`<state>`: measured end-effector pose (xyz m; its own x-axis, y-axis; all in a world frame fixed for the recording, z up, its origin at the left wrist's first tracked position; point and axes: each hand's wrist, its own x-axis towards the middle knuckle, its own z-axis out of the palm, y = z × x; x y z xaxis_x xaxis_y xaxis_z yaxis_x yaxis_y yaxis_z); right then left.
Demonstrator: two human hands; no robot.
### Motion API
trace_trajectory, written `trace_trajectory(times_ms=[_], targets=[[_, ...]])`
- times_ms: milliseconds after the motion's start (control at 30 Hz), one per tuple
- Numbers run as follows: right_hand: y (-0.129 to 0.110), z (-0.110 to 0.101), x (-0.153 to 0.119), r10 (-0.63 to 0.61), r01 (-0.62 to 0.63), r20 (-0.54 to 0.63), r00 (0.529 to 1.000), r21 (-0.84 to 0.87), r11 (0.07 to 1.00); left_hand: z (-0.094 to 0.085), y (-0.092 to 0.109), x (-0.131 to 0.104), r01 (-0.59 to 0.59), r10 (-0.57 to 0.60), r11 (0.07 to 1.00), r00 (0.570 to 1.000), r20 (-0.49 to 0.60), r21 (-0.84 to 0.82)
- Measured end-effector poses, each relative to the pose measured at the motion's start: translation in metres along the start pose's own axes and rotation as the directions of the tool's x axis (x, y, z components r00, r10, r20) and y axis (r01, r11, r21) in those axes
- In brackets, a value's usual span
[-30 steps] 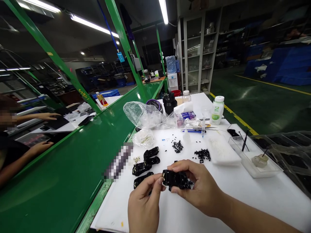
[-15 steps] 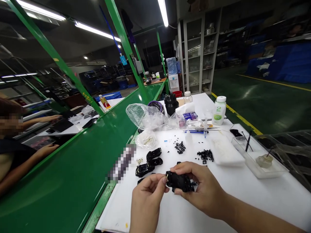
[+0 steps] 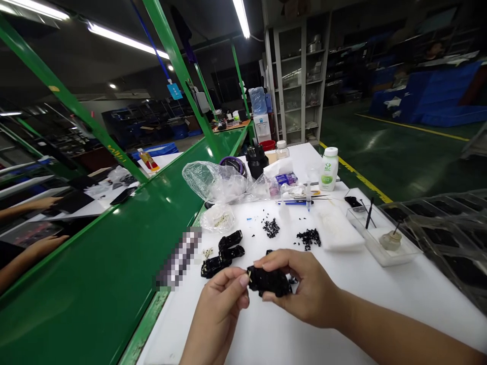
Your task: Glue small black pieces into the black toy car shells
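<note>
In my right hand (image 3: 310, 286) is a black toy car body (image 3: 269, 282), gripped between thumb and fingers above the white table. My left hand (image 3: 220, 306) is closed in a pinch at the left end of the car body. A small pale part (image 3: 250, 276) shows right at its fingertips, against that end. More black car bodies (image 3: 216, 264) lie in a cluster beyond my left hand, near a few loose pale bits (image 3: 207, 253). Another dark piece lies partly hidden behind my right hand.
Two piles of tiny black parts (image 3: 271, 228) lie mid-table. Behind them are a plastic bag (image 3: 213, 180), tweezers, a blue pen-like tool (image 3: 297, 203) and a white bottle (image 3: 329, 170). Right stands a clear tray (image 3: 393, 256) with a small jar. A green partition (image 3: 95, 263) runs left; a co-worker's hands show beyond.
The view has swung slightly right, so the scene sits further left. The car body is turned a little in my right hand; my left fingertips stay at its end.
</note>
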<state>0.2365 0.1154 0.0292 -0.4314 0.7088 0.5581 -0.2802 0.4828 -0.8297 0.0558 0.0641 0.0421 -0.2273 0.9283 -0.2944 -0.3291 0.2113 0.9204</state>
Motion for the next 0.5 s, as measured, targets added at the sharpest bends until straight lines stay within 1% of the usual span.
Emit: trace_trajectory(times_ms=[100,267,333,433,500], targets=[[0.0016,-0.0004,0.0012,0.067,-0.066,-0.021,0.997,0.045,0.997,0.0019,0.0000,0.0011,-0.013,0.013,1.000,1.000,0.003,-0.006],[0.0018,-0.0007,0.0015,0.098,-0.098,-0.034,0.995,0.013,0.995,0.0008,0.0010,-0.0021,-0.009,0.010,1.000,0.999,0.049,-0.017],[0.0003,-0.0005,0.0014,0.069,-0.069,-0.032,0.997,-0.023,0.997,0.0000,0.0015,-0.0042,0.001,0.001,1.000,0.998,0.060,-0.027],[-0.0012,0.0008,0.0023,-0.034,0.033,-0.022,0.999,-0.063,0.997,-0.0011,0.0002,-0.0054,0.004,-0.005,1.000,1.000,-0.010,-0.028],[-0.0007,0.0019,0.0029,-0.081,0.079,-0.011,0.997,-0.079,0.994,-0.0016,-0.0021,-0.0048,-0.003,0.003,1.000,0.999,-0.038,-0.007]])
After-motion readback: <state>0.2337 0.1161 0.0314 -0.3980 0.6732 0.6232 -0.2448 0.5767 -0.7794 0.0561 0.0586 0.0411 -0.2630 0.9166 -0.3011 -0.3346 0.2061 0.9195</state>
